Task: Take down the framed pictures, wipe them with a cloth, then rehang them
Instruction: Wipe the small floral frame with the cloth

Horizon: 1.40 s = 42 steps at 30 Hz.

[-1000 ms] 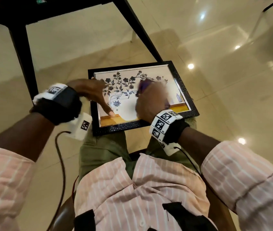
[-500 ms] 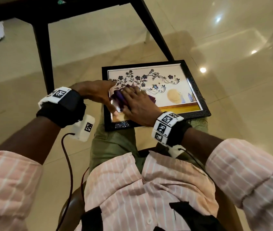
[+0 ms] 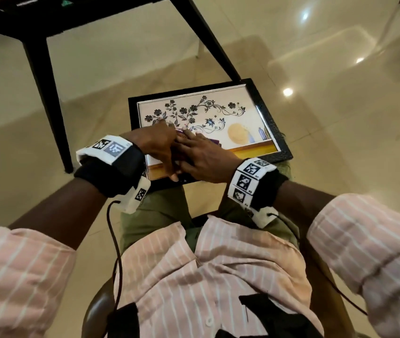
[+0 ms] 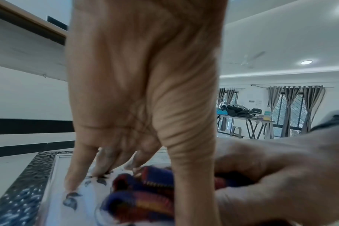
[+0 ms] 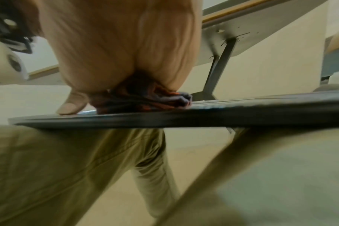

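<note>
— Across the person's lap, what lies there?
— A black-framed picture (image 3: pixel 218 115), flat and face up on the green trousers (image 3: pixel 155 215).
— And the left hand (image 3: pixel 152 140)?
— Near-left on the glass, fingers straight and apart, tips pressing down, holding nothing.
— The right hand (image 3: pixel 206 159)?
— Just beside it, touching it, fingers curled over the cloth (image 4: pixel 143 203), pressing that bunched blue-and-red cloth onto the glass.

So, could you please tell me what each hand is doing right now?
Left hand: open, pressing on the framed picture.
Right hand: closed, gripping the cloth.
</note>
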### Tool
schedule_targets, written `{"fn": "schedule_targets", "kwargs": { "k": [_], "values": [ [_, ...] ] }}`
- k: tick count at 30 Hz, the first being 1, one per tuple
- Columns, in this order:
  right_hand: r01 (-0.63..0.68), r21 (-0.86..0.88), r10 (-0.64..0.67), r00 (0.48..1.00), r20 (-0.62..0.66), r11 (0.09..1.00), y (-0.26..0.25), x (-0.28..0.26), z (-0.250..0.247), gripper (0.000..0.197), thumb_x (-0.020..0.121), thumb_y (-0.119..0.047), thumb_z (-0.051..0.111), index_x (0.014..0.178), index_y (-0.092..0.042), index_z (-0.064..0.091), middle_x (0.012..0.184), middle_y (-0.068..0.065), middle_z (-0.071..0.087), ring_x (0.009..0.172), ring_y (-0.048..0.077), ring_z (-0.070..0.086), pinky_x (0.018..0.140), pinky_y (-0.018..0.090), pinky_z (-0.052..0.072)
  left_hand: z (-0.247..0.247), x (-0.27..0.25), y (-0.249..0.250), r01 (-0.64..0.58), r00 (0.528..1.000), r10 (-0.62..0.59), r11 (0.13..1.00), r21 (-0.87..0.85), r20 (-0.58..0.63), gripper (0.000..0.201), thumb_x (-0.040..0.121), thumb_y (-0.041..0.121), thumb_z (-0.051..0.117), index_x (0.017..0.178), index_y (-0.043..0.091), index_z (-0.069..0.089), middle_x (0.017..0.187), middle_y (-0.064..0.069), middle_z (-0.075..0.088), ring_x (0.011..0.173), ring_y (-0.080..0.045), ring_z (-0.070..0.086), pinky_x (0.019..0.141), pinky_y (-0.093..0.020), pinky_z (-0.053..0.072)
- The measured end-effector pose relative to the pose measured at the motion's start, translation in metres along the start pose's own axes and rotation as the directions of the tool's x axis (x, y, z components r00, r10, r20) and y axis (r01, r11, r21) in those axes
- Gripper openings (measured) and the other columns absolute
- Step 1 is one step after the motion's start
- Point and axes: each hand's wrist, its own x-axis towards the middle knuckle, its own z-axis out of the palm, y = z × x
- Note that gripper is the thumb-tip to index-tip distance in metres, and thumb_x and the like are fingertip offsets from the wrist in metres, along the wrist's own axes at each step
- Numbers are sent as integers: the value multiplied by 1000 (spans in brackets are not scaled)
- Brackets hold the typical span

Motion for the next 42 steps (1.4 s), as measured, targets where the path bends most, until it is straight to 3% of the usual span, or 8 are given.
{"fn": "schedule_targets", "kwargs": {
  "k": [16,22,25,27,30,33,37,42],
  "values": [
    [-883,38,884,466,-36,468,14,-48,-18,60,99,-7,40,148,13,12,156,34,13,141,56,12,111,67,18,-12,6,12,9,999,-14,989,149,30,65,44,53,92,66,13,46,74,-2,53,78,-22,51,63,-28,42],
    [-651,13,649,755,-95,759,-16,-43,-35,42,94,-5,52,131,10,42,130,30,52,116,44,53,89,44,48,-29,11,-34,28,964,-69,987,-158,-258,72,65,71,68,84,1,66,87,-12,66,81,-27,59,68,-31,43],
    [-585,210,621,752,-222,783,-14,-24,-59,29,96,-11,52,124,-3,47,115,16,62,100,34,61,73,34,40,-36,20,-69,237,793,-412,887,-395,-449,79,72,68,69,110,-1,60,115,-20,62,106,-38,58,83,-39,48],
    [-580,267,638,719,-276,770,-8,-3,-72,32,93,-6,50,124,-4,47,112,17,64,98,35,62,72,34,38,-33,25,-87,280,745,-595,690,-667,-302,75,76,62,70,111,-3,57,115,-23,61,107,-40,58,85,-41,48],
    [-551,378,661,692,-290,744,0,25,-92,28,93,-6,48,121,-2,50,108,20,66,96,40,62,68,35,37,-28,23,-91,102,912,-401,16,-995,87,42,90,54,59,92,12,61,89,-9,61,82,-27,60,74,-34,52],
    [-527,317,613,718,-330,788,0,51,-111,28,93,-5,51,120,0,49,110,21,64,97,37,62,69,35,38,-23,34,-81,-41,922,-384,-228,-973,51,41,104,43,34,88,17,62,70,-4,65,57,-20,60,49,-22,53],
    [-471,-24,418,805,-421,882,-5,92,-127,35,94,-5,47,128,4,43,122,21,57,109,34,57,79,37,48,-26,47,-72,-167,675,-728,11,-986,-122,64,103,51,26,121,1,62,124,-22,62,107,-35,62,96,-41,49],
    [-194,-296,96,944,-315,935,-20,130,-148,41,96,-26,46,134,-9,45,126,10,58,116,26,55,87,39,46,-53,20,-50,-447,536,-778,67,-892,-328,84,89,76,7,82,22,71,98,-7,72,92,-27,66,92,-43,50]
  ]
}}
